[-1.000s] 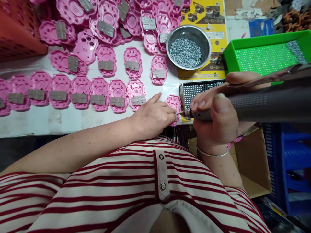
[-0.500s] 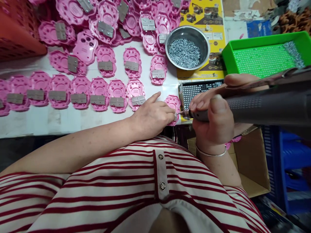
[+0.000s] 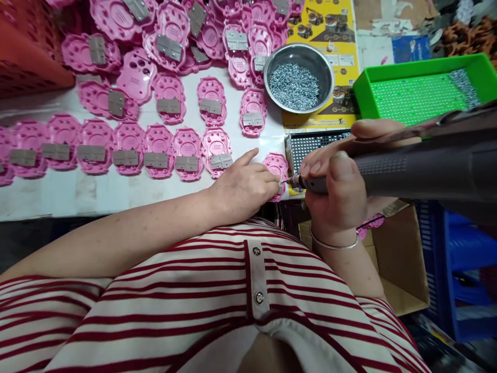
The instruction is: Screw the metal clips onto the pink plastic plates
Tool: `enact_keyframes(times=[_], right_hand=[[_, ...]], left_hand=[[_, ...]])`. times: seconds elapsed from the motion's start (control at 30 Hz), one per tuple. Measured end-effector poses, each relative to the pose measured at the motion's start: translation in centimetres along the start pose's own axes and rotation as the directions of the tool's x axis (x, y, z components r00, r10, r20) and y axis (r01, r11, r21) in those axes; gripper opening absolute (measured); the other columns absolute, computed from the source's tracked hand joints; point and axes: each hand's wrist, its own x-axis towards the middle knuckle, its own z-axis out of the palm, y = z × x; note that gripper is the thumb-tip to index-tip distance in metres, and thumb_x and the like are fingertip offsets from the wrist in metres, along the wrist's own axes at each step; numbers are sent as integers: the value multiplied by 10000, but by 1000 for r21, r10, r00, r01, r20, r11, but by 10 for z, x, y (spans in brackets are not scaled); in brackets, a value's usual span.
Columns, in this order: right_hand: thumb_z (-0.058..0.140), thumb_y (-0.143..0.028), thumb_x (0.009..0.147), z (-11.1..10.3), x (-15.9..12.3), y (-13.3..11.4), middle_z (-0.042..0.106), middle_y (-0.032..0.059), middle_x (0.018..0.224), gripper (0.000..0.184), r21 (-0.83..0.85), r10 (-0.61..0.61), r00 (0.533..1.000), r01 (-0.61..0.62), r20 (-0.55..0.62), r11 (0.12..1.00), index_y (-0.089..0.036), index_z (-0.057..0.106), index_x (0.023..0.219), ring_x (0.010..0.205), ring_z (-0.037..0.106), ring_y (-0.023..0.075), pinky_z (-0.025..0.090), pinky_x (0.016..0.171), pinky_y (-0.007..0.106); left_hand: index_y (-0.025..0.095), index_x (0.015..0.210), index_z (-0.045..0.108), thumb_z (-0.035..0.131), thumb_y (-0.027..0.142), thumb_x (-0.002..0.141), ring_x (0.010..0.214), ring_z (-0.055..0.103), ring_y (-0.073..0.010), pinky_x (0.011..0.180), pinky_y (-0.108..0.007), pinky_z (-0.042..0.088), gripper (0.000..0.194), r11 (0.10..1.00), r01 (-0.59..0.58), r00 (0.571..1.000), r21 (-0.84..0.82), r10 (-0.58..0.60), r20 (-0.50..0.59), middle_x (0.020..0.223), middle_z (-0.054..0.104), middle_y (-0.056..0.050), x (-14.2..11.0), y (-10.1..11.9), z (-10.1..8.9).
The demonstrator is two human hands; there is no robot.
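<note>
My right hand is wrapped round a dark grey electric screwdriver, which lies nearly level and points left. Its bit meets the lower part of a pink plastic casing at the table's front edge. From the left side, my left hand holds this casing, its fingers bent over the lower half and one finger stretched away. A sliver of grey shows under the fingertips; the rest of that part is hidden. Just left of my left hand is another pink casing with a grey plate across it.
Similar casings stand in a row to the left, with a heap behind. A steel bowl of screws, a black perforated tray and a green tray sit to the right. An open cardboard box is below the table.
My right hand and the screwdriver have shifted slightly left, the bit staying at the casing. My left hand keeps its hold almost unmoved.
</note>
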Motion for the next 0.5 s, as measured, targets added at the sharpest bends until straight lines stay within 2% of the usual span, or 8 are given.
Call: enact_keyframes(times=[0.1, 0.23, 0.33, 0.4, 0.5], right_hand=[[691, -437, 770, 5, 2, -8, 646, -26, 945, 287, 19, -87, 992, 89, -89, 996, -393, 643, 1050, 630, 595, 156, 517, 582, 373], [681, -467, 769, 7, 1, -9, 602, -20, 740, 282, 23, 1, 998, 0, -62, 1000, -408, 641, 1042, 683, 643, 206, 562, 638, 407], [680, -494, 750, 7, 2, -5, 544, -23, 648, 282, 24, -46, 997, 47, -58, 999, -408, 638, 1016, 706, 653, 220, 576, 663, 422], [677, -464, 756, 8, 4, -1, 495, -35, 588, 254, 45, -56, 998, 58, -42, 997, -396, 642, 998, 618, 616, 195, 566, 621, 398], [677, -403, 766, 9, 7, 6, 394, -68, 498, 216, 106, -58, 998, 56, 17, 993, -383, 652, 980, 403, 438, 127, 499, 486, 335]], left_hand=[[184, 879, 708, 545, 141, 944, 930, 689, -194, 1101, -533, 416, 181, 1000, 0, 1000, -4, 0, 4, 947, 765, -7, 0, 0, 0], [179, 871, 714, 562, 141, 937, 920, 690, -202, 1093, -539, 426, 170, 1000, -3, 1000, -4, 3, -3, 929, 763, -4, 1, 0, -1], [184, 867, 718, 559, 152, 942, 906, 686, -205, 1086, -534, 433, 179, 1000, 9, 1000, -16, -9, -1, 871, 752, 8, 2, 1, -1], [186, 860, 723, 554, 166, 944, 887, 680, -209, 1071, -530, 444, 190, 1000, 20, 1000, -20, -19, 3, 843, 740, 5, 3, 1, -1], [185, 855, 733, 550, 169, 937, 858, 670, -214, 1052, -524, 455, 201, 999, 37, 999, -17, -37, -3, 825, 732, -9, 4, 2, -2]])
